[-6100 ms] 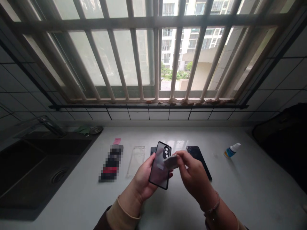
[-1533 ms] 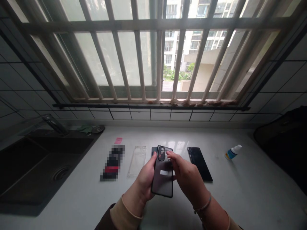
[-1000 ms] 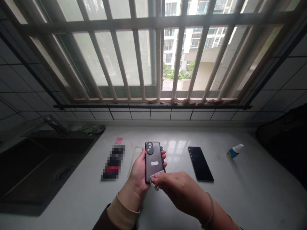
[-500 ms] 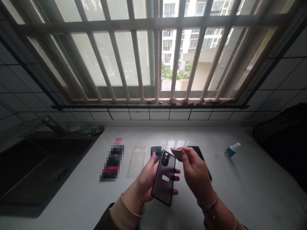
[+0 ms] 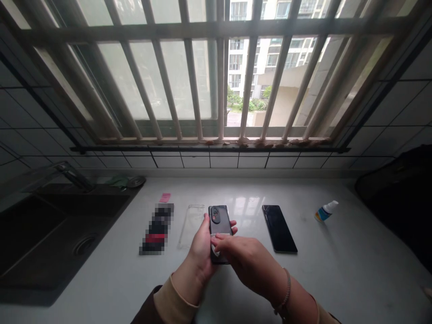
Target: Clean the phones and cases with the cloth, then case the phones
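My left hand [image 5: 200, 247] grips a dark phone case [image 5: 219, 225] from the left, its back with the oval camera cut-out facing me, just above the white counter [image 5: 337, 270]. My right hand [image 5: 248, 263] lies across the lower half of the case, fingers pinched on a small pale cloth [image 5: 214, 250] pressed against it. A bracelet sits on the right wrist.
A clear phone case [image 5: 191, 219] lies left of my hands, then a blurred dark item [image 5: 156, 228] and a small pink piece [image 5: 165, 197]. A black phone [image 5: 279, 227] lies to the right, a small bottle [image 5: 326, 211] beyond. A dark sink [image 5: 50, 234] is left, a dark bag [image 5: 398, 198] right.
The right hand, raised beside the case half a second ago with the cloth, has come down onto the case's lower half. The case has turned more upright and moved slightly left.
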A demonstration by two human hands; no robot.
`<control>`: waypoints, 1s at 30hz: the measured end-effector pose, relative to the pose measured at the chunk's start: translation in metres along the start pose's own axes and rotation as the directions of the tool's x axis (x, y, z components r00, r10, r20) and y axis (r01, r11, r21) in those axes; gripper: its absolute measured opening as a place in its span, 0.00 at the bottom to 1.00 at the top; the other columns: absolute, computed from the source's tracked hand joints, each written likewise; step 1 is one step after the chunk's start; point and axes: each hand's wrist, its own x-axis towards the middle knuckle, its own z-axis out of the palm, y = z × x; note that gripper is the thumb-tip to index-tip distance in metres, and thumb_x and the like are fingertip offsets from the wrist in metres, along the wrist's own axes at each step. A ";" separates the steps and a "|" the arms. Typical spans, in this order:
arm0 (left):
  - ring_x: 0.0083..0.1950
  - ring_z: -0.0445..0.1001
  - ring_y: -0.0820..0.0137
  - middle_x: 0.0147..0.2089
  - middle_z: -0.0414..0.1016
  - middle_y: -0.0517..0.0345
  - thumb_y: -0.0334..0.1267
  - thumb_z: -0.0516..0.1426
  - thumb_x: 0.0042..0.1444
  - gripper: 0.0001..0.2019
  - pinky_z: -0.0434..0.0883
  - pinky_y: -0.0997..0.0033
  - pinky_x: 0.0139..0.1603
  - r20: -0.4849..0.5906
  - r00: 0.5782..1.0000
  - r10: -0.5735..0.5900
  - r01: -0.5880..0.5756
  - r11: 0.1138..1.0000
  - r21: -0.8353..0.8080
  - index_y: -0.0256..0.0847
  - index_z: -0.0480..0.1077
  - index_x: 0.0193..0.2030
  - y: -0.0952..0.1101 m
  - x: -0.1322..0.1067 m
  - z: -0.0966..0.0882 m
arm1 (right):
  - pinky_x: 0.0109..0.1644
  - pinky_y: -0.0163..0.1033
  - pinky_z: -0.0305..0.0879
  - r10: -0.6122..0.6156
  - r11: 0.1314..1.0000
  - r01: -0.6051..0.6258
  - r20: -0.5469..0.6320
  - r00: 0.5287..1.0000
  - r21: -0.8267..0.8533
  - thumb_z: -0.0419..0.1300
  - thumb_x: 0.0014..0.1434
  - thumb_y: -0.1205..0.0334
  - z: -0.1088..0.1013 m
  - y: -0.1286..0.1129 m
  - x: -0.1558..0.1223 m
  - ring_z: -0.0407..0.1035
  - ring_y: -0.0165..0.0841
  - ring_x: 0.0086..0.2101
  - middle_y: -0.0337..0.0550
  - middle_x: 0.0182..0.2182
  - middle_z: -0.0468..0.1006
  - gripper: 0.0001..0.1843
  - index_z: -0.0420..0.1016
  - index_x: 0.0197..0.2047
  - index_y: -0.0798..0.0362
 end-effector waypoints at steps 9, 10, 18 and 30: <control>0.39 0.83 0.59 0.45 0.82 0.40 0.64 0.51 0.69 0.33 0.82 0.57 0.43 -0.112 0.983 0.143 -0.152 0.985 -0.084 0.32 0.77 0.55 0.012 0.000 0.000 | 0.60 0.40 0.76 0.004 0.980 -0.027 0.119 0.993 0.197 0.55 0.74 0.64 -0.016 -0.021 0.000 0.81 0.35 0.53 0.40 0.52 0.86 0.13 0.79 0.55 0.44; 0.41 0.83 0.58 0.46 0.82 0.40 0.63 0.51 0.69 0.32 0.83 0.56 0.44 -0.137 0.974 0.181 -0.193 0.978 -0.081 0.32 0.77 0.55 0.013 -0.001 0.001 | 0.59 0.40 0.77 0.018 0.976 -0.042 0.114 0.993 0.213 0.55 0.74 0.64 -0.017 -0.021 -0.001 0.82 0.35 0.51 0.40 0.50 0.87 0.13 0.79 0.54 0.44; 0.53 0.79 0.58 0.51 0.79 0.46 0.51 0.60 0.69 0.17 0.79 0.47 0.57 -0.039 0.880 0.474 -0.476 0.877 -0.071 0.39 0.75 0.53 0.017 -0.005 0.005 | 0.45 0.45 0.81 0.627 0.732 -0.345 -0.381 0.680 0.588 0.60 0.70 0.43 -0.022 0.012 0.001 0.83 0.44 0.42 0.51 0.45 0.87 0.19 0.78 0.48 0.50; 0.61 0.75 0.56 0.54 0.77 0.51 0.40 0.78 0.43 0.36 0.69 0.56 0.66 0.221 0.738 0.638 -0.670 0.733 0.119 0.45 0.71 0.59 0.005 -0.014 0.006 | 0.34 0.37 0.76 0.862 0.311 -0.400 -0.079 0.501 0.862 0.68 0.59 0.41 -0.001 0.029 0.005 0.79 0.36 0.35 0.47 0.38 0.85 0.23 0.79 0.45 0.53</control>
